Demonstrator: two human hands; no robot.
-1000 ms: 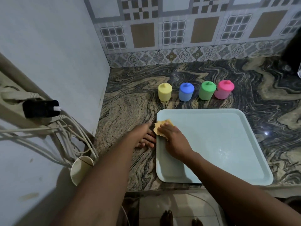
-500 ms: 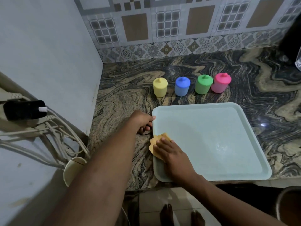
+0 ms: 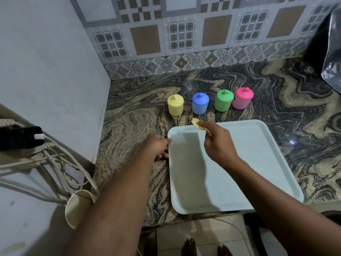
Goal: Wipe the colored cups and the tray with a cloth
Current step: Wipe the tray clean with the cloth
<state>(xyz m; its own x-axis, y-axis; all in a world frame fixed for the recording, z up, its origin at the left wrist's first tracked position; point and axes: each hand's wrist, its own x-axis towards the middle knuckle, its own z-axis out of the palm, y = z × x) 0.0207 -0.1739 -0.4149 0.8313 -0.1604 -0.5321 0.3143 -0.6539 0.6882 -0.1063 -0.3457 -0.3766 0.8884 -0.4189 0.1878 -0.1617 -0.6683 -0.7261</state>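
A pale blue tray (image 3: 258,163) lies on the marble counter near its front edge. Behind it four upturned cups stand in a row: yellow cup (image 3: 175,107), blue cup (image 3: 200,103), green cup (image 3: 223,100), pink cup (image 3: 242,98). My right hand (image 3: 218,143) is raised above the tray's far left part, holding a small yellow cloth (image 3: 198,124) that pokes out toward the blue cup. My left hand (image 3: 157,145) rests on the counter, its fingers against the tray's left rim.
A white wall (image 3: 55,71) closes the left side, with a black plug (image 3: 20,138), white cables (image 3: 60,169) and a cream cup-shaped holder (image 3: 77,206) below. The tiled backsplash (image 3: 184,34) stands behind. A dark bag (image 3: 332,52) sits at the far right. My bare feet (image 3: 203,246) show below the counter edge.
My right hand lifted the cloth off the tray's left edge and moved it up toward the far rim near the cups. My left hand stays at the tray's left rim.
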